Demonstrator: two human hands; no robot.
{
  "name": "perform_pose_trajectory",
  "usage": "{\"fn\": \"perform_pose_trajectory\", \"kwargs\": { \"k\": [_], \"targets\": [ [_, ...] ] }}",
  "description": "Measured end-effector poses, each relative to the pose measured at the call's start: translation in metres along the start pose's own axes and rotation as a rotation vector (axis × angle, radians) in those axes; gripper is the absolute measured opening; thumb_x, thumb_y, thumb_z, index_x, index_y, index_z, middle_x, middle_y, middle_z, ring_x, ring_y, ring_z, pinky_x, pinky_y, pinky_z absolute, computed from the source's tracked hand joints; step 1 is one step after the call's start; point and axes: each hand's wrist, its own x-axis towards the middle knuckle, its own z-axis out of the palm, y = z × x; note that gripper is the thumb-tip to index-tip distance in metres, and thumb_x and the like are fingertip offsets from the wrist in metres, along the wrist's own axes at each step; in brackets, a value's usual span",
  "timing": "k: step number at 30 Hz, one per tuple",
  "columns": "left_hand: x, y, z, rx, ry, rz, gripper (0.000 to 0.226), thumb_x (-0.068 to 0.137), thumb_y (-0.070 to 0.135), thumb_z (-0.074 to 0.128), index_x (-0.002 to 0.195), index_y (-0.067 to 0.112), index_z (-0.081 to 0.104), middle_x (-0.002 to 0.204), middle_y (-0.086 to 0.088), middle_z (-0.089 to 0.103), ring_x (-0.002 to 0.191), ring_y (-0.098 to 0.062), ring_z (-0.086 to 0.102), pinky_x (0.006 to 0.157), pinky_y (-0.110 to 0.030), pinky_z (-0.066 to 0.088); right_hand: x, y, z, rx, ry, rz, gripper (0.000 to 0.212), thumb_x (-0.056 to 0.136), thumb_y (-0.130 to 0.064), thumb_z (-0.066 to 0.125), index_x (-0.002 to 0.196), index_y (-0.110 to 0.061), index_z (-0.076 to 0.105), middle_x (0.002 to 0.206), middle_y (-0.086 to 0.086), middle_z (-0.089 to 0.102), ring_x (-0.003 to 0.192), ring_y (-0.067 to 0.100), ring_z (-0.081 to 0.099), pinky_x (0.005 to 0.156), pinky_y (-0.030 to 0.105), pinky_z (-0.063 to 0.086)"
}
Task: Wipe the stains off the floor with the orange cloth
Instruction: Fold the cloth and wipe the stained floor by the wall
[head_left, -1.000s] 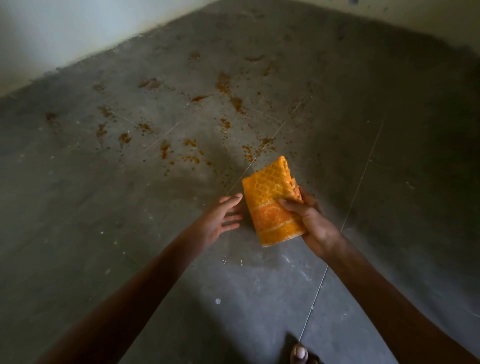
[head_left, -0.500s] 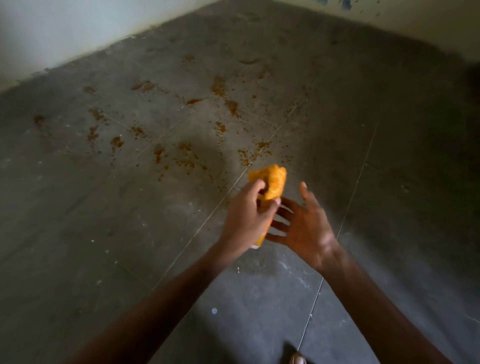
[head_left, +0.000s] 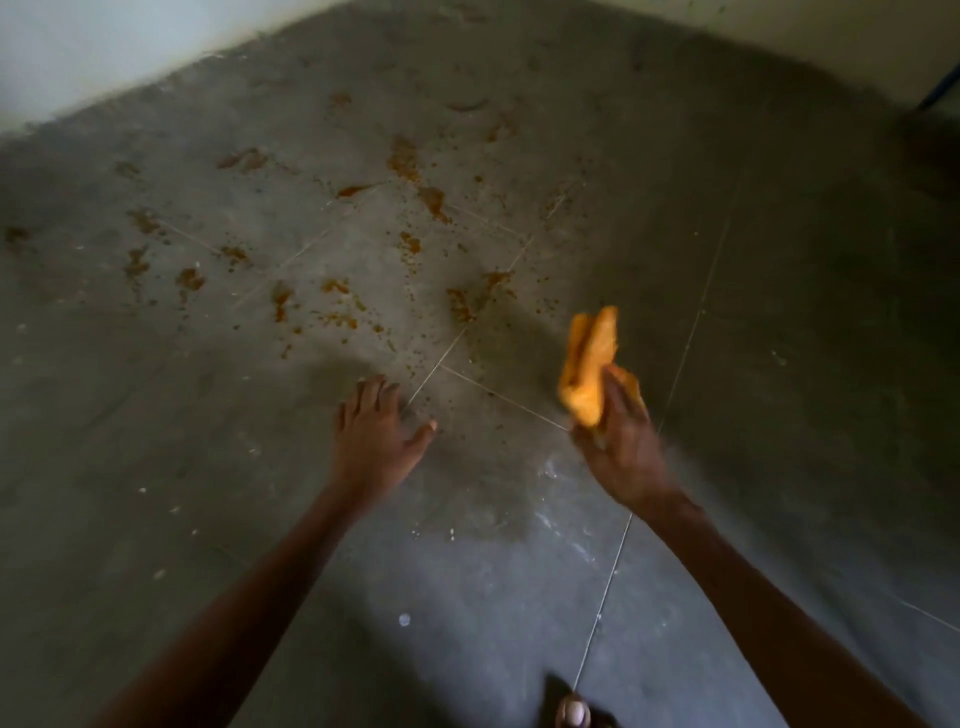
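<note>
Right hand (head_left: 621, 441) gripping the bunched cloth (head_left: 589, 364), just right of the stains (head_left: 405, 244).
Left hand (head_left: 371, 434) is hovering over the floor (head_left: 208, 441) below the stains, fingers spread, holding nothing.

Floor (head_left: 779, 364) — matt, rough concrete; orange cloth (head_left: 589, 364) — soft fabric.

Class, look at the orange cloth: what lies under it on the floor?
The orange cloth, bunched in the right hand, is above grey floor with a thin seam line and small specks. The larger stains lie to its left, uncovered. The patch directly beneath is hidden.
</note>
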Motion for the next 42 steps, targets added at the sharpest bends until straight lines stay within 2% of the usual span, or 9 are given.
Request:
{"fn": "perform_pose_trajectory", "kwargs": {
  "k": [2,6,12,20,27,31,34,40,42],
  "targets": [
    [-0.001,-0.016,0.005,0.062,-0.058,-0.006,0.090,0.074,0.073,0.039,0.139,0.010,0.042,0.151,-0.012,0.037,0.144,-0.033,0.025,0.114,-0.056,0.019,-0.003,0.023,0.021,-0.295,-0.161,-0.178,0.083,0.096,-0.071,0.028,0.151,-0.011,0.039,0.158,0.016,0.035,0.144,0.039,0.037,0.107,0.062,0.042],
    [-0.004,-0.030,0.009,0.149,-0.080,-0.023,0.095,0.075,0.078,0.037,0.147,0.015,0.031,0.159,-0.009,0.022,0.150,-0.029,0.008,0.115,-0.063,-0.008,0.011,0.011,0.027,-0.316,-0.130,0.085,0.095,0.083,-0.083,0.008,0.158,-0.025,0.018,0.167,0.009,0.011,0.154,0.033,0.002,0.121,0.056,0.002],
    [-0.011,-0.041,0.015,0.107,-0.079,0.003,0.103,0.072,0.084,0.025,0.152,0.020,0.018,0.162,-0.005,0.011,0.150,-0.029,0.003,0.116,-0.062,-0.008,0.074,-0.008,0.086,-0.451,-0.170,0.293,0.086,0.082,-0.088,0.016,0.155,-0.043,0.006,0.168,0.004,-0.001,0.150,0.046,-0.010,0.109,0.079,0.005],
    [-0.008,-0.051,0.013,0.155,-0.032,0.011,0.087,0.077,0.078,0.037,0.147,0.027,0.033,0.157,-0.007,0.028,0.148,-0.032,0.014,0.114,-0.065,-0.007,0.025,-0.031,0.105,-0.547,-0.322,-0.110,0.083,0.084,-0.086,0.021,0.154,-0.047,0.001,0.168,-0.002,-0.002,0.152,0.036,-0.013,0.116,0.071,0.002],
    [-0.013,-0.066,0.006,0.244,-0.020,0.080,0.082,0.081,0.078,0.037,0.148,0.030,0.033,0.159,0.000,0.026,0.148,-0.028,0.018,0.114,-0.065,-0.005,0.138,-0.005,0.098,-0.422,-0.054,0.371,0.091,0.078,-0.086,0.013,0.156,-0.039,0.016,0.168,0.004,0.009,0.152,0.043,0.000,0.111,0.074,0.014],
    [-0.002,-0.080,0.002,0.199,-0.019,0.064,0.085,0.078,0.076,0.044,0.148,0.029,0.032,0.159,-0.003,0.023,0.148,-0.030,0.017,0.116,-0.062,-0.004,0.103,-0.081,0.155,-0.486,-0.226,-0.066,0.085,0.084,-0.084,0.020,0.156,-0.039,0.014,0.168,0.001,0.010,0.152,0.042,-0.004,0.115,0.072,0.003],
    [0.004,-0.106,-0.006,0.185,-0.018,-0.004,0.093,0.075,0.080,0.040,0.150,0.028,0.025,0.161,-0.004,0.015,0.150,-0.030,0.008,0.117,-0.059,-0.006,0.034,-0.058,0.129,-0.507,-0.293,-0.326,0.081,0.085,-0.082,0.030,0.154,-0.041,0.025,0.166,-0.002,0.021,0.153,0.036,0.012,0.114,0.066,0.021],
    [-0.009,-0.134,-0.019,0.089,-0.036,-0.047,0.094,0.076,0.079,0.037,0.153,0.027,0.019,0.162,-0.004,0.013,0.150,-0.027,0.003,0.120,-0.054,-0.003,0.169,-0.071,0.151,-0.430,-0.117,0.202,0.085,0.084,-0.083,0.023,0.157,-0.040,0.011,0.168,0.001,0.009,0.152,0.041,0.000,0.114,0.072,0.008],
    [-0.010,-0.139,-0.020,0.063,-0.041,-0.063,0.092,0.077,0.078,0.038,0.153,0.030,0.017,0.162,-0.001,0.011,0.151,-0.025,0.002,0.120,-0.053,0.000,0.164,-0.114,0.185,-0.459,-0.158,0.025,0.084,0.086,-0.081,0.023,0.157,-0.038,0.013,0.168,0.001,0.011,0.152,0.041,-0.001,0.114,0.073,0.005]
  ]
}}
